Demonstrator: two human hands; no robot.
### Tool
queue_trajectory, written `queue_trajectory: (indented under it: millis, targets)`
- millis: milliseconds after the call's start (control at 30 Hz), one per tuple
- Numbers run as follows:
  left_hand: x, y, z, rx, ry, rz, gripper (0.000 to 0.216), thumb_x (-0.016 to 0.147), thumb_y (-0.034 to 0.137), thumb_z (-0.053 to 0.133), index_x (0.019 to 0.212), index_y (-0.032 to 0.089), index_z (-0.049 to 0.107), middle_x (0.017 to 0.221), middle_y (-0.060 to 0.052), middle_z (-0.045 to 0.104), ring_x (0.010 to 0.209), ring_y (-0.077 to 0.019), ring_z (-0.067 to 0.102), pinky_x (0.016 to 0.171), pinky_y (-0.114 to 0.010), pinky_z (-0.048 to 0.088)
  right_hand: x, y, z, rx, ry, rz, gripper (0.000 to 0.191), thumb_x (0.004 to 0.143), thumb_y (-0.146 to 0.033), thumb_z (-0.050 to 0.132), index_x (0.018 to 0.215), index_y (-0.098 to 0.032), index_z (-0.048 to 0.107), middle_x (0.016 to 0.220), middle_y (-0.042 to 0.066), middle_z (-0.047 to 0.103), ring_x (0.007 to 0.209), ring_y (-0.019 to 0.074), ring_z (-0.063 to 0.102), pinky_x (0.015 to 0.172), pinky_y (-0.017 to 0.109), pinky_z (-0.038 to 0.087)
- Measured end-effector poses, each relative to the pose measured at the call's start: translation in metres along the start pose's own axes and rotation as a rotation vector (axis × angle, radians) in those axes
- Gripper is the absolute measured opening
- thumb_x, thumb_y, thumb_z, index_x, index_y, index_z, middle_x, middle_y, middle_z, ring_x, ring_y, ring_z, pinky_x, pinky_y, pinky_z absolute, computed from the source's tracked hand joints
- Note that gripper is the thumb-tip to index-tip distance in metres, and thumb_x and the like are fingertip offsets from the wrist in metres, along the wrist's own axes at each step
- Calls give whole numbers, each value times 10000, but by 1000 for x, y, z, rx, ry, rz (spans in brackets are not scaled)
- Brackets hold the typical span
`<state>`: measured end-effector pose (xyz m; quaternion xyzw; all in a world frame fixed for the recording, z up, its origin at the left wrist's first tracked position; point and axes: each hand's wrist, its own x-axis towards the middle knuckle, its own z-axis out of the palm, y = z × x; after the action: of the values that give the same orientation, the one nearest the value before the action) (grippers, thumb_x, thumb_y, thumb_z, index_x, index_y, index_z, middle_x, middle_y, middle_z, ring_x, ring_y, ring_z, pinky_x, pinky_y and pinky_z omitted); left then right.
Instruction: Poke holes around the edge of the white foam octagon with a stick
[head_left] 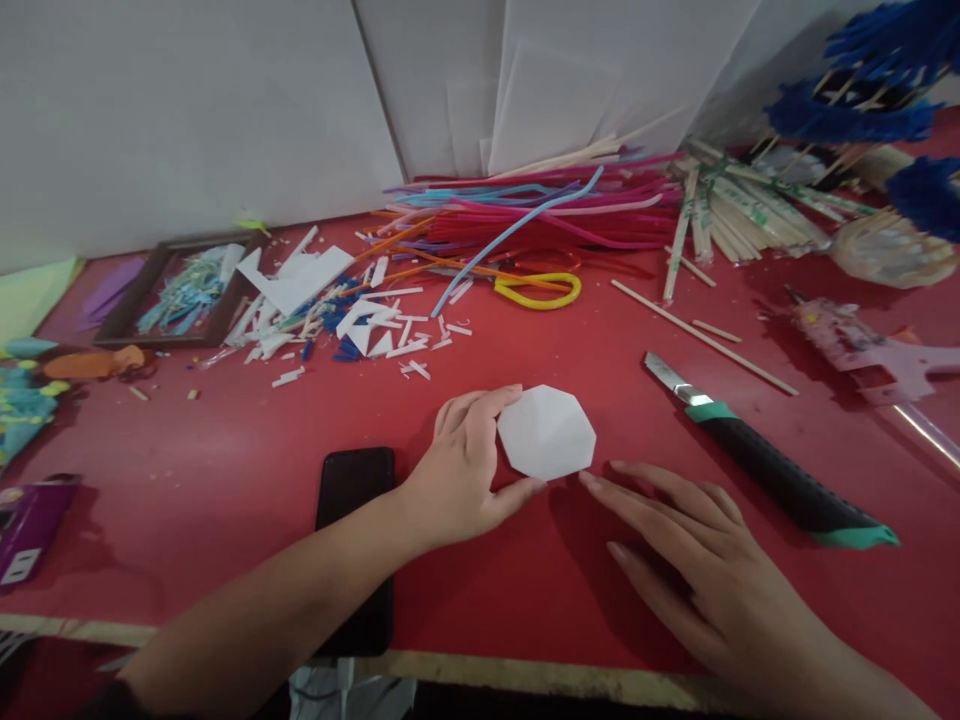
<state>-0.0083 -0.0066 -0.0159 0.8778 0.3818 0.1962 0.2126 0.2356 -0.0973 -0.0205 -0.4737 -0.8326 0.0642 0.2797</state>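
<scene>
A white many-sided paper piece (pixel 547 432) lies on the red table (pixel 225 470). My left hand (pixel 465 465) rests beside it, thumb and fingers curled round its left edge. To the lower right, my right hand (pixel 690 555) lies flat on the table with fingers stretched out, its fingertips close to the paper's lower right edge without holding anything.
A black phone (pixel 352 490) lies under my left forearm. A utility knife (pixel 757 462) with black and green handle lies to the right. Yellow-handled scissors (pixel 538 290), coloured pipe cleaners (pixel 540 215), wooden sticks (pixel 705 335), paper scraps (pixel 337 320) and a glue gun (pixel 862 350) fill the back.
</scene>
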Motion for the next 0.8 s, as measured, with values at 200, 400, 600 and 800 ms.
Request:
queue_trajectory:
  millis: [200,400,600,800]
  targets:
    - [-2,-1,-1,-16,-2,-14,784,876,452,675,1474,165,258,1479,-240,496,1348,-383,493,1100,-592,401,-3,6,-17,-78,230,306,132,963,-322,564,886,-301,669,767,-7,726,681,178,699,630,307,561]
    - [-2,-1,-1,-63,9,-35,837,837,610,692,1443,170,318,1513,-261,459,1397,-406,452,1109,-614,400,-8,49,-30,-270,179,468,422,903,-664,493,1015,-299,671,922,76,729,805,290,705,707,454,588]
    - [-3,-4,0,-47,-25,-17,823,845,576,708,1454,176,327,1450,-224,544,1353,-387,495,1099,-607,437,-6,89,-10,-228,29,349,450,956,-591,392,1068,-264,680,986,111,735,887,303,715,765,474,588]
    - [-3,-3,0,-72,-77,-32,823,823,516,750,1462,181,354,1449,-210,546,1355,-396,493,1102,-619,442,58,101,-19,-221,22,245,493,982,-557,351,1119,-229,692,1008,122,739,894,270,709,770,399,555]
